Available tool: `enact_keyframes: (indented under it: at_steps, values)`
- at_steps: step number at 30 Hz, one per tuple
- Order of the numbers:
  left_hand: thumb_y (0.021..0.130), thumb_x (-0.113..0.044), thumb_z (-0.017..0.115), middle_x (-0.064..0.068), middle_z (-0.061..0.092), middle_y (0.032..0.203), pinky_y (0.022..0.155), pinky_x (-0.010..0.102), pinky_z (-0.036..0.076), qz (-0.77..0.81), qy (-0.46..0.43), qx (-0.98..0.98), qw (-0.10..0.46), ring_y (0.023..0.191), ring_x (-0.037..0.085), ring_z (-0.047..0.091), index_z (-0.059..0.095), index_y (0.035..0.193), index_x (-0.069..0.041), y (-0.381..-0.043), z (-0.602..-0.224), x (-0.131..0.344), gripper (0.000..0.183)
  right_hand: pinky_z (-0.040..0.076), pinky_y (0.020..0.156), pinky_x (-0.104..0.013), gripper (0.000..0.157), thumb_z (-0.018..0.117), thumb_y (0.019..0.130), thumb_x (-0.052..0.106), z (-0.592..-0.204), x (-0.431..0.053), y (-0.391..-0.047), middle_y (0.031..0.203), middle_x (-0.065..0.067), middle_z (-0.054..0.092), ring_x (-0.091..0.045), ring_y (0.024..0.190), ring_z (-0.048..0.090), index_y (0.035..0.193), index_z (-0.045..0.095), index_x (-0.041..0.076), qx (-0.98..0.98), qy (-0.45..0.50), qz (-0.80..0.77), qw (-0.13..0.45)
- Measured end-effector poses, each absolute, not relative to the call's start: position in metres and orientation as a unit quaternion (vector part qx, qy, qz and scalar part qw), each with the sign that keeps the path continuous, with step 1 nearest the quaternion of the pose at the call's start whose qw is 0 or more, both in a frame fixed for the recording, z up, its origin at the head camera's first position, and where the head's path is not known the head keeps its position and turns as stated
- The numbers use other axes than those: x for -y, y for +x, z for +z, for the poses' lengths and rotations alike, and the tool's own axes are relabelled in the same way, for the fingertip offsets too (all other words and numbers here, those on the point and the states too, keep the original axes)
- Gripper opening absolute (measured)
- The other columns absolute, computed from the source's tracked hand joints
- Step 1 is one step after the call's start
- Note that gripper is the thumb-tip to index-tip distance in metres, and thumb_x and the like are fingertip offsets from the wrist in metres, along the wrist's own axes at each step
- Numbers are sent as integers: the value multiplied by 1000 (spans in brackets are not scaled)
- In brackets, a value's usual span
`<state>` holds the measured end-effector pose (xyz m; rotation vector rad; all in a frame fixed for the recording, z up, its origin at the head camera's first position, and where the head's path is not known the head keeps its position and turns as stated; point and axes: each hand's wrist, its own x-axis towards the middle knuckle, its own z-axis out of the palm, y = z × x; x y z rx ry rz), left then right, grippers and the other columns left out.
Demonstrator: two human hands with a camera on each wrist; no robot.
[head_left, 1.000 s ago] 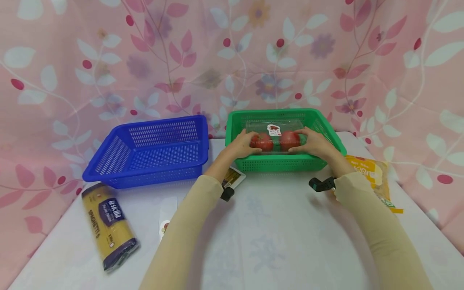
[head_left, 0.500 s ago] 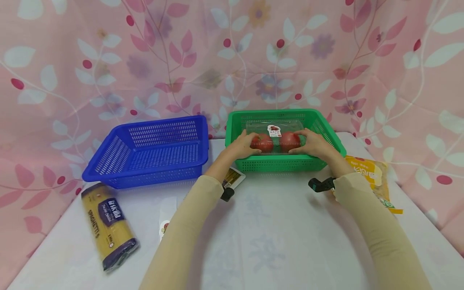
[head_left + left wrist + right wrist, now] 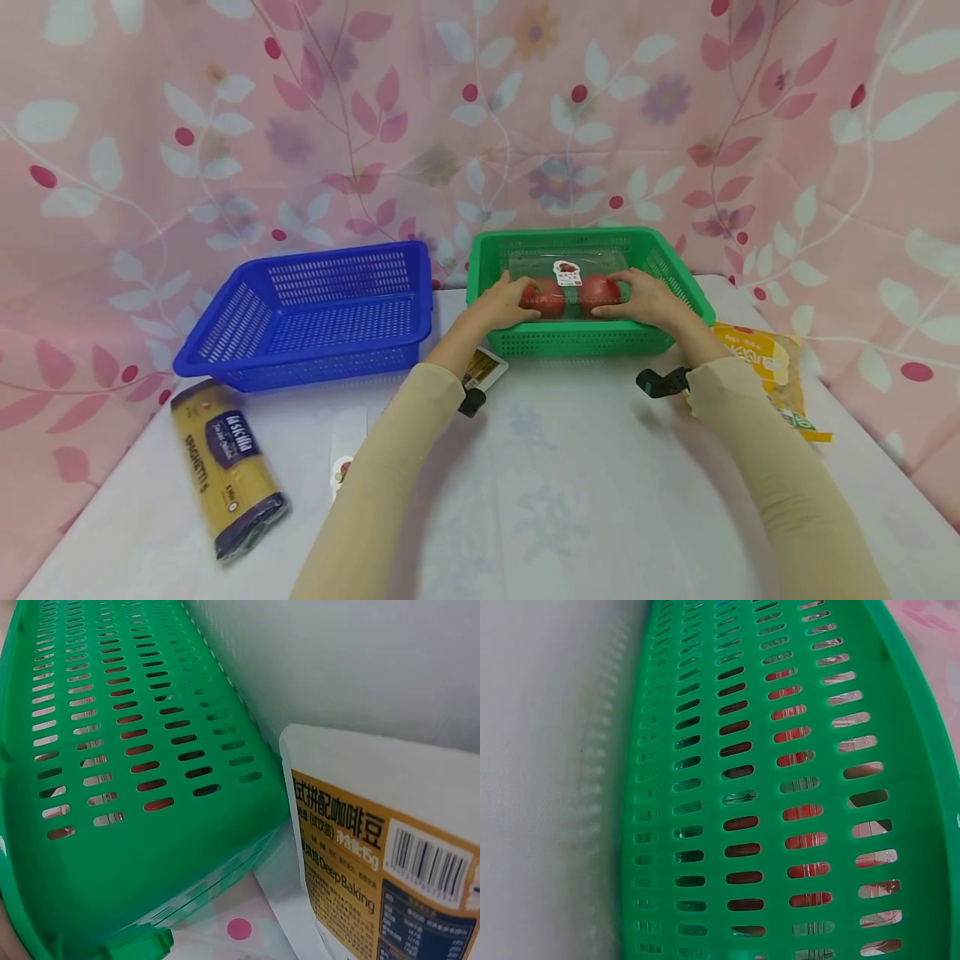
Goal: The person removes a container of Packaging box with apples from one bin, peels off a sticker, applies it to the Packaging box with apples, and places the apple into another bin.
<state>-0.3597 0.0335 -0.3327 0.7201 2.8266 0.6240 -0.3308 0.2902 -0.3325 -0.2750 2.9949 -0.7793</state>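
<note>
In the head view, a clear plastic box of tomatoes point(image 3: 570, 302) with a small white label lies inside the green basket point(image 3: 585, 340). My left hand point(image 3: 501, 305) holds its left end and my right hand point(image 3: 649, 302) holds its right end, thumbs toward the near side. Both wrists pass over the basket's front rim. Red shows through the slots of the green basket wall point(image 3: 161, 862) in the left wrist view. Slots in the basket side point(image 3: 919, 825) also show red in the right wrist view. Most of both hands is hidden from the wrist cameras.
Left of the green basket stands a blue basket point(image 3: 300, 371). A spaghetti pack point(image 3: 228, 471) lies at the front left. A coffee bean pouch point(image 3: 486, 368) sits under my left forearm, and a yellow bag point(image 3: 772, 367) lies behind my right sleeve. A floral curtain point(image 3: 480, 125) hangs behind.
Both hands keep hold of the tomato box, which has settled very slightly within the green basket. The head view has shifted a little; the other items stay put.
</note>
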Motion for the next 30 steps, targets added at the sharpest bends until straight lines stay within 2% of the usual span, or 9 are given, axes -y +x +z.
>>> enact_keyframes:
  at_steps: [12,20,24,26,30]
  values:
    - [89,-32,59,22,13,149,105,52,22,197,249,-945,85,136,36,10,38,139,-19,-365,-334,-31,56,23,99,-62,86,68,74,54,-335,-286,-332,144,-29,21,-44,133,14,135,40,0,-962,-92,-257,11]
    - [90,-30,59,15,25,147,106,48,21,200,260,-941,82,138,32,3,39,139,-15,-366,-332,-26,55,24,98,-62,88,68,72,57,-336,-283,-337,144,-28,22,-44,132,15,135,41,1,-961,-97,-260,7]
    - [91,-32,56,12,31,145,107,46,19,194,261,-941,95,138,31,2,34,141,-12,-364,-328,-26,58,22,98,-64,92,68,73,56,-335,-284,-336,145,-29,18,-45,132,14,138,34,1,-960,-93,-263,6]
    - [91,-32,55,11,37,142,107,45,22,189,258,-943,91,138,29,8,35,141,-11,-362,-323,-26,58,21,98,-64,96,68,73,56,-335,-284,-335,146,-28,16,-44,133,13,141,30,0,-960,-93,-265,4]
    - [91,-30,56,9,45,137,102,41,32,194,251,-946,64,131,26,31,39,138,-9,-358,-311,-21,54,20,99,-63,97,66,76,55,-334,-284,-334,146,-28,17,-44,133,13,143,23,0,-959,-97,-266,-8]
